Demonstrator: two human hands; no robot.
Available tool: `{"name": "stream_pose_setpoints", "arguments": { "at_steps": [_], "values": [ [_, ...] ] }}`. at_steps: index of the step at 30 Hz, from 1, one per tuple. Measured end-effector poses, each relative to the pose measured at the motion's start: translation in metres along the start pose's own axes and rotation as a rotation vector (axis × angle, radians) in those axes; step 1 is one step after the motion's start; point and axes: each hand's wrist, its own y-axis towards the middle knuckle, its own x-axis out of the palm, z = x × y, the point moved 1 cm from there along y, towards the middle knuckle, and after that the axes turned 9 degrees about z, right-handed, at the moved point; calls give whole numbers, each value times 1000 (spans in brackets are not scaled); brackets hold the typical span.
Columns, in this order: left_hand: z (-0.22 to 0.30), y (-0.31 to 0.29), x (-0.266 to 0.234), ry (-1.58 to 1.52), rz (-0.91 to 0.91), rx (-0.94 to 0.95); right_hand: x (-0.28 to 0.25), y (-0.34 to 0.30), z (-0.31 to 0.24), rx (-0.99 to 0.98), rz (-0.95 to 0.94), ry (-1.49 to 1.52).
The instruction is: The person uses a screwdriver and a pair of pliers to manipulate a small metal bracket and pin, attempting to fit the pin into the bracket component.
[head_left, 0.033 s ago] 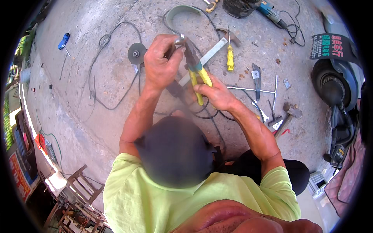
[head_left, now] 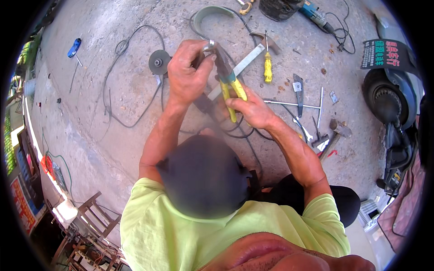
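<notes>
My right hand [head_left: 253, 108] is closed around the yellow handles of a pair of pliers [head_left: 236, 89], whose dark jaws point up and to the left. Close to the jaw tips, my left hand [head_left: 190, 67] is closed, thumb and fingers pinching a small shiny metal piece [head_left: 209, 46]. Its exact kind is too small to tell, and the fingers partly hide it. Behind the pliers, a flat pale metal bar [head_left: 249, 59] lies slantwise on the floor. A round grinding disc [head_left: 158, 62] is just left of my left hand.
A yellow-handled screwdriver [head_left: 268, 70] and a claw hammer head [head_left: 271, 43] lie beyond the bar. To the right are a T-handle wrench [head_left: 320, 107], an open-end wrench [head_left: 304, 129] and a hammer [head_left: 340, 128]. Black cable [head_left: 106, 86] loops across the concrete; a blue power tool [head_left: 314, 14] lies far right.
</notes>
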Motion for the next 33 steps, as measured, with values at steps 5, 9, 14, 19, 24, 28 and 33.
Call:
{"name": "stream_pose_setpoints", "arguments": {
  "at_steps": [5,9,14,19,24,28,33],
  "values": [
    [1,-2,0,49,45,-62,1,-1,-2,15,2,-11],
    [-8,-2,0,107,41,-35,3,0,1,13,5,3],
    [7,-2,4,116,18,-52,0,0,6,26,50,5],
    [-2,-2,1,143,44,-116,3,0,-1,-20,60,-38],
    [-6,-3,4,58,32,-104,0,2,3,-70,62,-53],
    [1,-3,6,71,35,-46,1,1,6,-72,71,-63],
    [-4,0,8,109,32,-38,1,1,8,-84,68,-64]
  ]
}}
